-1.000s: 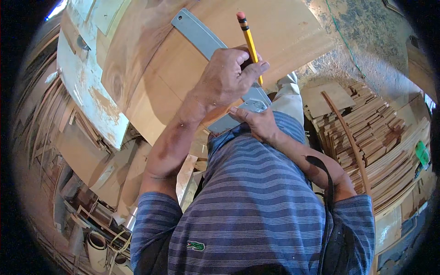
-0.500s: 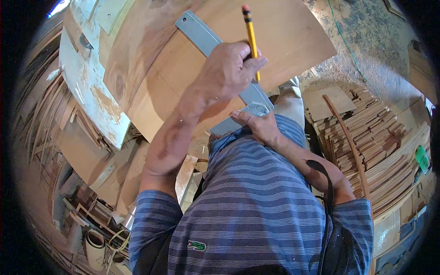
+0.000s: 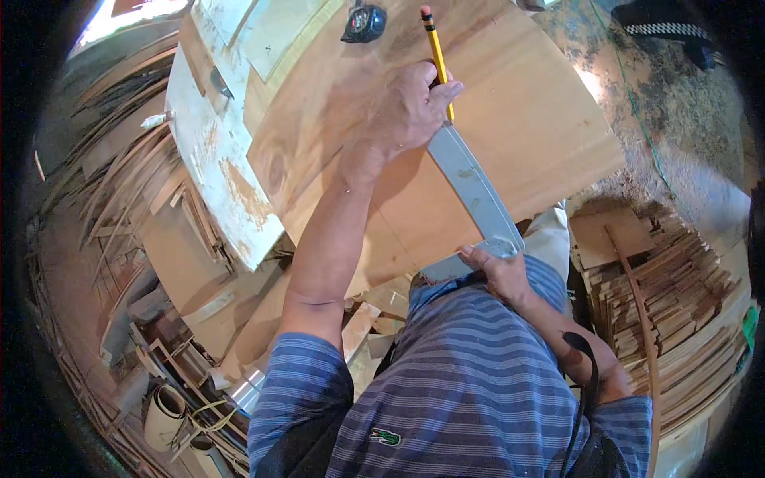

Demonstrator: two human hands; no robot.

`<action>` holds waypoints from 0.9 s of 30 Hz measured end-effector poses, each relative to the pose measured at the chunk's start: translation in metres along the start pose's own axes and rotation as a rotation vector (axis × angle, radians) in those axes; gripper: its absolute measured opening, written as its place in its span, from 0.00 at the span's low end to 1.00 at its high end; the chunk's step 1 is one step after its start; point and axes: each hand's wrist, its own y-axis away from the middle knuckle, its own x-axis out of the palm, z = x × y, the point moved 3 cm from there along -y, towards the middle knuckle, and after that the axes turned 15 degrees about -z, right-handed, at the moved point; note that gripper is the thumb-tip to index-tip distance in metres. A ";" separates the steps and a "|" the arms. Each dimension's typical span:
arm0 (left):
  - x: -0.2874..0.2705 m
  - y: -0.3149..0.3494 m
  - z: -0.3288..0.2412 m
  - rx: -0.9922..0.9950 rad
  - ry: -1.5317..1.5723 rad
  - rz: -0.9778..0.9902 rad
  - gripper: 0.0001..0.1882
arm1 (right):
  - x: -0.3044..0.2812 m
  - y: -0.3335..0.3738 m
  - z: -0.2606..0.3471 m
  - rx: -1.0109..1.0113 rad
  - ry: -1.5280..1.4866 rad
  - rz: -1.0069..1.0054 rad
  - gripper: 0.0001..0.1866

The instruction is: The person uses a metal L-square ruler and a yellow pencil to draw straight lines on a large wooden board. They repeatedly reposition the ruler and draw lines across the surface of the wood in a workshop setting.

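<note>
My left hand (image 3: 410,111) pinches a yellow pencil (image 3: 437,54), eraser end up and its lower end against the grey blade of a metal try square (image 3: 476,182). This hand hides the far end of the blade. At the corner of the square, close to my belly, my right hand (image 3: 504,277) grips it with the thumb on top; the other fingers are mostly hidden. Under the square lies a broad brown plywood panel (image 3: 530,119), with a thin line across it left of the blade. A black tape measure (image 3: 364,24) rests on the panel's far part.
Left of the panel is a white, stained board (image 3: 211,143). Stacked wooden strips (image 3: 661,295) fill the right side, with a long stick (image 3: 633,295) across them. Curved strips and offcuts crowd the left, near a rolled sheet (image 3: 165,414). A green cord (image 3: 649,147) runs along the floor.
The view has shifted, bringing the tape measure into sight. The square has turned relative to the panel, and its far end is now behind my left hand. Both hands keep their holds.
</note>
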 end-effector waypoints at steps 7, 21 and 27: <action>-0.015 -0.029 0.026 0.131 -0.215 -0.130 0.14 | 0.003 0.002 0.007 0.022 -0.010 -0.019 0.14; -0.016 -0.030 0.025 0.389 -0.370 -0.293 0.10 | 0.006 0.005 0.013 0.047 0.027 -0.035 0.13; 0.003 -0.004 0.003 0.466 -0.269 -0.147 0.10 | 0.000 -0.001 0.000 0.006 -0.004 -0.038 0.14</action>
